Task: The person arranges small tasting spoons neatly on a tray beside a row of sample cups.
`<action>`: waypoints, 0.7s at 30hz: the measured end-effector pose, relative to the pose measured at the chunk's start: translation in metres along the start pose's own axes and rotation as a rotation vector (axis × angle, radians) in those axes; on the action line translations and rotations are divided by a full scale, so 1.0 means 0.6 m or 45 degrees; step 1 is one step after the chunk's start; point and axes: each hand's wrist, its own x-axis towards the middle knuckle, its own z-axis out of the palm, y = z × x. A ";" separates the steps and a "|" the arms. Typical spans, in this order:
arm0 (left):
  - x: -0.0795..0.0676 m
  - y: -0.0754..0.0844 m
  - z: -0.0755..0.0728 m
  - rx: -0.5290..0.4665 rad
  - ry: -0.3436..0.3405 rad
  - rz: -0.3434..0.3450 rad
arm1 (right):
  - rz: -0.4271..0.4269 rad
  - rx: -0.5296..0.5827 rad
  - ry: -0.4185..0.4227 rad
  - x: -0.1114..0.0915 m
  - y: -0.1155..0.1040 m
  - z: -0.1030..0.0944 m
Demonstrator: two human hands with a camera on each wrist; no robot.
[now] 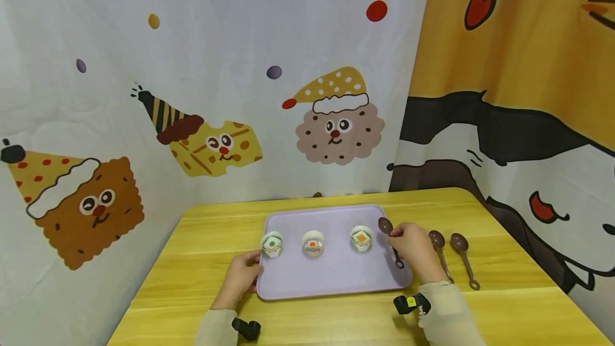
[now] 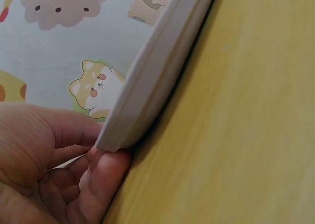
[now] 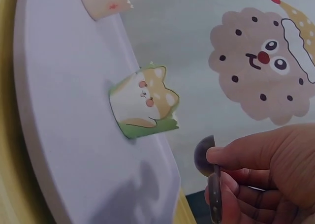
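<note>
Pinching a dark brown, round-bowled spoon (image 1: pixel 385 225) just below its bowl, the right hand (image 1: pixel 412 244) holds it above the right edge of the shallow, pale lilac rectangular tray (image 1: pixel 331 277). The left hand (image 1: pixel 239 275) grips the tray's left edge. Three small printed cups with wavy rims (image 1: pixel 313 243) stand on the tray; two matching spoons (image 1: pixel 459 243) lie right of it on the yellow wood-grained table (image 1: pixel 182 287). The held spoon looks stiff, light and perhaps slippery, best pinched near its bowl; the cups seem thin-walled, safest taken by their sides.
</note>
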 end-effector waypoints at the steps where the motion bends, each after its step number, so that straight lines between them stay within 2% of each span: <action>1: 0.000 -0.001 0.000 0.002 0.001 0.000 | 0.000 -0.002 0.008 0.000 -0.001 0.003; 7: -0.002 -0.001 -0.001 0.009 0.001 -0.012 | -0.016 -0.032 0.032 -0.002 -0.004 0.018; 21: -0.004 -0.004 -0.001 -0.004 -0.010 -0.003 | 0.025 -0.147 0.016 0.005 0.010 0.059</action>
